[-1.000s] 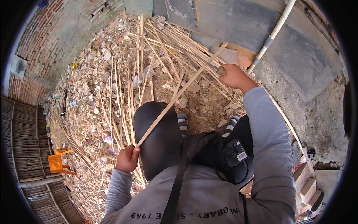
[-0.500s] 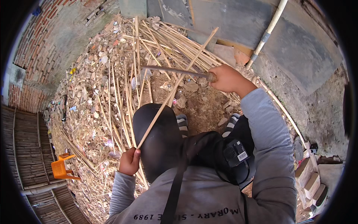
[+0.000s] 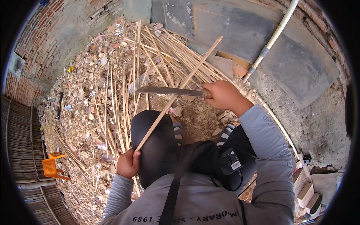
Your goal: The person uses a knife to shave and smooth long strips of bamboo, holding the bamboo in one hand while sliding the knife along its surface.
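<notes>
- Head view: we have our right hand (image 3: 221,95) closed around the handle of a long knife (image 3: 165,90), its blade pointing left.
- Our left hand (image 3: 128,163) pinches the lower end of a pale strip (image 3: 159,116) between thumb and fingers.
- The strip slants up and right, over our bent left knee (image 3: 153,140); its far end is unheld, near the stacked strips (image 3: 180,47) on the ground.
- Blade and strip cross ahead of the knee. Touching or only overlapping, we cannot tell; nor which edge is sharp.
- Main risk, we judge: a stroke running down the strip could carry the blade into knee or left hand, both on that line.
- With one end pinched and the other free, the strip could roll or whip under pressure, and the blade skid off.
- Should the edge bite too deep, the thin strip could split or snap, letting the knife drop suddenly toward our sandals (image 3: 177,132).
- A loose handle grip could twist the blade.
- Loose strips (image 3: 120,127) left of the knee could snag the held one.
</notes>
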`<state>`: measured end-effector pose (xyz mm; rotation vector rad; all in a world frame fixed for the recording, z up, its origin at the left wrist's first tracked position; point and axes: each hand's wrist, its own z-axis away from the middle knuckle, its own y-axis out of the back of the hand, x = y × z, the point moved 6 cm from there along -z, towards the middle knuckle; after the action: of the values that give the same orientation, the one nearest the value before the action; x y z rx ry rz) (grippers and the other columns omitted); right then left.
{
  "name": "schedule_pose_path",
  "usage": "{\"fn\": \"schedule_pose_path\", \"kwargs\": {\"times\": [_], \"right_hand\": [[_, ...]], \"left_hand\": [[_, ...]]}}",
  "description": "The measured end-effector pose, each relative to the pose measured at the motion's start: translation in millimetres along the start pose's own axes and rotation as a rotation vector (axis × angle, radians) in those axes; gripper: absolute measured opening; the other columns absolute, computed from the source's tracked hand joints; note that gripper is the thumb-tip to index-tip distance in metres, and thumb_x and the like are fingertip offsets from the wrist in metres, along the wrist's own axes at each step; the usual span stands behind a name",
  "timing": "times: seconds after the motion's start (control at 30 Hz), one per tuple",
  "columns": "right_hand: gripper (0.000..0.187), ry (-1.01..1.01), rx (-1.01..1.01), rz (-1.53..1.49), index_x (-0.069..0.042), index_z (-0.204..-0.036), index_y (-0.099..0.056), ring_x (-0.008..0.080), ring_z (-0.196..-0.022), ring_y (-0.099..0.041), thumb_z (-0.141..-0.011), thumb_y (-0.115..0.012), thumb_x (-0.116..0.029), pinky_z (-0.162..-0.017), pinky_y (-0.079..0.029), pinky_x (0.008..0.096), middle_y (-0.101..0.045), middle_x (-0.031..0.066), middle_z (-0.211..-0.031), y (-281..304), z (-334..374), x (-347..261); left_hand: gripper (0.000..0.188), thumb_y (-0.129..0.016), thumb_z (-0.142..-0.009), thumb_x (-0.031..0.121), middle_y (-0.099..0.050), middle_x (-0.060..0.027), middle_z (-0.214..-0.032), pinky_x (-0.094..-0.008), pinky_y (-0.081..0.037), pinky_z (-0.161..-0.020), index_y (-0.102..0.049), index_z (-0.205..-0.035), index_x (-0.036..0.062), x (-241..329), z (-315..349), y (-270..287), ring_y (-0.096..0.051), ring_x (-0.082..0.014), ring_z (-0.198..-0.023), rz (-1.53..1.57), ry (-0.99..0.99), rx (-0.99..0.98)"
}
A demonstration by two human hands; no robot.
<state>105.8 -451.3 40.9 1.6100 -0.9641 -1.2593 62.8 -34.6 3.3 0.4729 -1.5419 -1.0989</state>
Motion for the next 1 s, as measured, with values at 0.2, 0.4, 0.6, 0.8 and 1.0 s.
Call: {"fn": "schedule_pose_path", "kwargs": {"times": [0.2, 0.4, 0.6, 0.8, 1.0], "right_hand": [[0.022, -0.082, -0.207, -0.249, -0.003, -0.091, -0.065, 0.0421, -0.079, -0.065, -0.075, -0.071, -0.017, -0.071, -0.05, 0.0487, -0.067, 0.0183, -0.08, -27, -11, 33], [0.033, -0.092, -0.199, -0.086, -0.008, -0.105, -0.069, 0.037, -0.087, -0.068, -0.075, -0.075, -0.022, -0.077, -0.053, 0.0462, -0.07, 0.0181, -0.089, -11, -15, 13], [0.035, -0.244, -0.129, -0.29, -0.004, -0.105, -0.068, 0.0379, -0.09, -0.069, -0.076, -0.075, -0.022, -0.08, -0.053, 0.0466, -0.07, 0.0202, -0.093, -44, -4, 65], [0.03, -0.101, -0.156, -0.246, -0.004, -0.099, -0.069, 0.0394, -0.085, -0.068, -0.076, -0.074, -0.023, -0.077, -0.053, 0.0474, -0.07, 0.0203, -0.088, -31, -14, 13], [0.04, -0.359, 0.099, -0.19, -0.006, -0.111, -0.07, 0.0398, -0.089, -0.068, -0.073, -0.069, -0.019, -0.08, -0.053, 0.0477, -0.071, 0.0224, -0.093, -44, -4, 115]], "left_hand": [[0.051, -0.055, -0.102, 0.042, -0.053, -0.0222, -0.058, -0.0489, -0.041, -0.051, -0.049, -0.071, 0.002, -1, -4, -3, -0.056, -0.0442, -0.055, -0.032, -0.013, 0.004], [0.051, -0.056, -0.102, 0.042, -0.051, -0.0218, -0.056, -0.0485, -0.039, -0.05, -0.049, -0.071, 0.0014, 0, -1, 1, -0.053, -0.0435, -0.053, -0.022, 0.003, 0.01], [0.058, -0.051, -0.103, 0.048, -0.051, -0.0209, -0.057, -0.046, -0.04, -0.052, -0.052, -0.072, -0.0004, 7, -11, -2, -0.053, -0.0399, -0.052, 0.021, 0.017, -0.057], [0.054, -0.053, -0.104, 0.043, -0.052, -0.0188, -0.056, -0.0447, -0.04, -0.051, -0.054, -0.074, -0.0015, -6, -3, -3, -0.054, -0.0351, -0.051, 0.073, 0.025, -0.031], [0.051, -0.055, -0.103, 0.04, -0.05, -0.0179, -0.053, -0.0433, -0.038, -0.048, -0.054, -0.073, -0.0016, 2, -12, 3, -0.05, -0.0325, -0.045, 0.114, 0.017, -0.054]]}}
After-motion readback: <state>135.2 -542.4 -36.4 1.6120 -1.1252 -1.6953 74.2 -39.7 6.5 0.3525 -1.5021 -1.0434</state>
